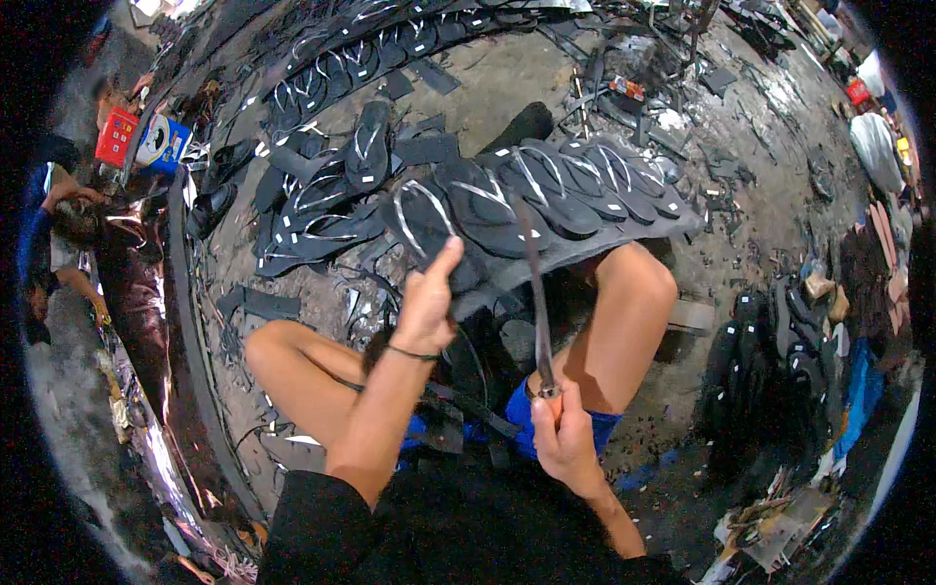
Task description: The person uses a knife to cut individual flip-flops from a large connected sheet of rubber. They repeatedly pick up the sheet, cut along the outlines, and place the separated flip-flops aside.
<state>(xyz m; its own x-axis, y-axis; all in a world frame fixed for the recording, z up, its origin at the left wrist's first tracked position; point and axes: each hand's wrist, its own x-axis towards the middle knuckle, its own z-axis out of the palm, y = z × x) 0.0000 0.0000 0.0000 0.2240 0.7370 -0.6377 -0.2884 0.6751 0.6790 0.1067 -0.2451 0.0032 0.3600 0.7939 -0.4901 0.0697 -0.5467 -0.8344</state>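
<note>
A: Black rubber, item one: a flip-flop (429,229) with pale straps, held up over the lap, at the near end of a fanned row of sandals (575,190); left hand (426,310) clamped on its near edge, thumb raised against the sole.

B: And the right?

A: Right hand (565,439) clenched round the handle of a long knife (534,292); blade thin, dark, pointing up and away towards the held flip-flop; tip close to the strap, contact cannot be told.

B: Handling notes?

A: By the look of it: light, soft, bendy; the sole would likely flex if pinched at one end, so a hold across the heel or along the thick edge seems steadier; straps thin and easily nicked; surface matt, probably not slippery.

B: Surroundings, working outward?

A: Bare knees (643,283) either side, blue shorts (531,419) below; a loose heap of more flip-flops (327,200) left of the row; a curved line of further pairs (390,49) along the far edge; black offcuts (429,73) and scraps scattered on the grey floor (517,83); a stack of dark soles (780,351) at the right; a red box (117,136) and a blue-and-white carton (163,143) far left; another person's arm (54,200) beside them, apart from the work.
</note>
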